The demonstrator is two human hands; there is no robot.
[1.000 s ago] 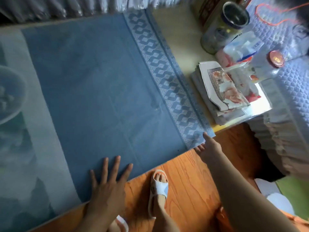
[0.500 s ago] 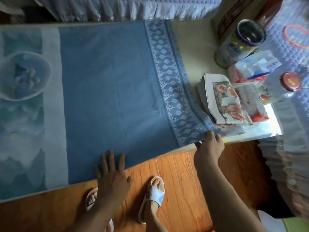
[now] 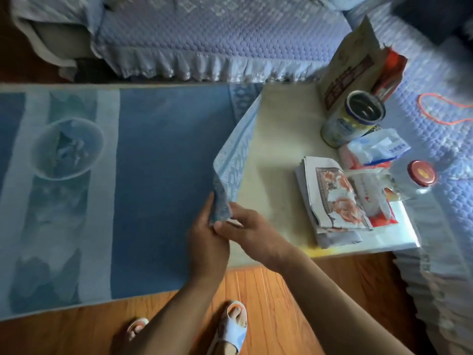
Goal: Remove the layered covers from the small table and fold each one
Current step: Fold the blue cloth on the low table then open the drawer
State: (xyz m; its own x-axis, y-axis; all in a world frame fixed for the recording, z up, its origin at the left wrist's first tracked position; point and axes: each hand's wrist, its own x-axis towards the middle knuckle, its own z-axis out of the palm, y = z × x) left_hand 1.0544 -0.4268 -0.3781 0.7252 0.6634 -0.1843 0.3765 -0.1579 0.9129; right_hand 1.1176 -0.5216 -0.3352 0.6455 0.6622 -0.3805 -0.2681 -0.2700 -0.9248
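A blue cover (image 3: pixel 163 160) lies flat over the left part of the small table (image 3: pixel 279 149). Its right patterned border (image 3: pixel 231 160) is lifted and turned back toward the left, showing its pale underside. My left hand (image 3: pixel 207 239) and my right hand (image 3: pixel 245 226) meet at the near right corner of the cover, and both pinch that raised corner. A paler printed cover (image 3: pixel 58 175) with a round motif lies further left. The bare cream tabletop shows where the border was.
On the right end of the table lie a folded floral cloth (image 3: pixel 335 201), a tin can (image 3: pixel 355 116), tissue packs (image 3: pixel 376 149), a red-lidded jar (image 3: pixel 422 172) and a paper bag (image 3: pixel 358 65). Quilted sofa covers (image 3: pixel 204 34) flank the table behind and right. Wooden floor and my sandalled feet lie below.
My right hand has lifted the cover's near right corner and carried it left, peeling the border back. My left hand left the near edge and joined it at the corner.
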